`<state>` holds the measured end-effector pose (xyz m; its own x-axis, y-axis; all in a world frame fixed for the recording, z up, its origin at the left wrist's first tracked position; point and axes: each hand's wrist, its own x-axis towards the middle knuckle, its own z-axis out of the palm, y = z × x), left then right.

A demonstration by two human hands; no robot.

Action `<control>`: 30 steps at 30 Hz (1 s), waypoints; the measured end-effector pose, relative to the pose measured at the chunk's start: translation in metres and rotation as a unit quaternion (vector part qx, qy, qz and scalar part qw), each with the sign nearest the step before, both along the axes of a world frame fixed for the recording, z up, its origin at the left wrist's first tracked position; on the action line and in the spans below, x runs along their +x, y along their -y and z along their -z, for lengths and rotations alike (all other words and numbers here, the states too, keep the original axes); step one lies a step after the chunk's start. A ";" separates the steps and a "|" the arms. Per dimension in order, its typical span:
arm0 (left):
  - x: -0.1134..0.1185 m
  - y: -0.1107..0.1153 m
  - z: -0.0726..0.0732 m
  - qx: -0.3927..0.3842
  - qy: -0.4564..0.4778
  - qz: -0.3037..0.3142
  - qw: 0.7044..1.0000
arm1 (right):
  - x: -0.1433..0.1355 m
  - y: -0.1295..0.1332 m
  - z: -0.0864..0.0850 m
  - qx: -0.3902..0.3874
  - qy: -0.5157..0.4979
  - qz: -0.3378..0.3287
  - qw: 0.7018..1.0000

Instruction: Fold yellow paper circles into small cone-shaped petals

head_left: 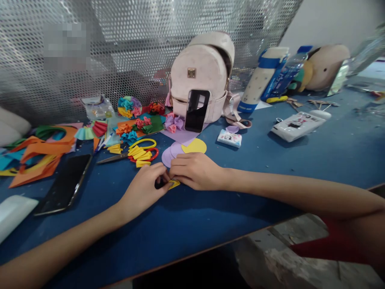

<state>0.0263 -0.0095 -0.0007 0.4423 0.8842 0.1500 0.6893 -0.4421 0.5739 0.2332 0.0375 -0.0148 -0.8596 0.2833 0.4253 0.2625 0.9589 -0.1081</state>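
My left hand (149, 180) and my right hand (195, 170) meet near the front of the blue table, fingers closed on a small folded piece of yellow paper (174, 184). Most of that piece is hidden by my fingers. Just beyond my right hand lie a yellow paper circle (195, 146) and overlapping lilac paper circles (167, 155). To the left rest scissors (116, 158) with one yellow and one red handle loop. Several pleated yellow paper pieces (139, 153) are heaped over those handles.
A phone (197, 111) leans on a pale pink backpack (197, 72). Another phone (66, 182) lies flat at left, beside orange paper scraps (39, 154). Folded paper flowers (129, 107), a small packet (229, 138), a white pouch (296, 125) and bottles (263, 78) stand or lie around.
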 end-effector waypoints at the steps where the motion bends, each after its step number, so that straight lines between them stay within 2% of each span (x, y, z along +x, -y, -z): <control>1: -0.001 0.001 0.001 0.005 -0.007 0.003 1.000 | 0.001 -0.001 0.001 -0.022 -0.008 0.001 1.000; 5: -0.006 0.005 0.001 0.001 -0.008 0.009 1.000 | 0.002 -0.003 0.003 -0.100 -0.036 0.001 0.994; 9: -0.007 0.005 -0.001 -0.018 0.036 0.011 0.999 | 0.002 -0.002 0.001 -0.127 -0.061 0.004 0.990; 17: -0.006 0.002 -0.001 -0.062 0.093 -0.013 0.994 | 0.002 0.001 -0.004 -0.115 -0.047 0.013 0.992; 26: -0.004 0.003 0.000 -0.048 0.103 -0.006 0.993 | 0.001 0.008 -0.007 -0.140 -0.038 0.029 0.989; 30: -0.004 0.004 -0.002 -0.044 0.090 -0.009 0.995 | 0.001 0.008 -0.007 -0.118 -0.050 0.025 0.991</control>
<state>0.0224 -0.0139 0.0016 0.3997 0.9046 0.1481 0.5783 -0.3743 0.7249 0.2341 0.0299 -0.0079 -0.7985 0.4265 0.4249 0.2862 0.8899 -0.3553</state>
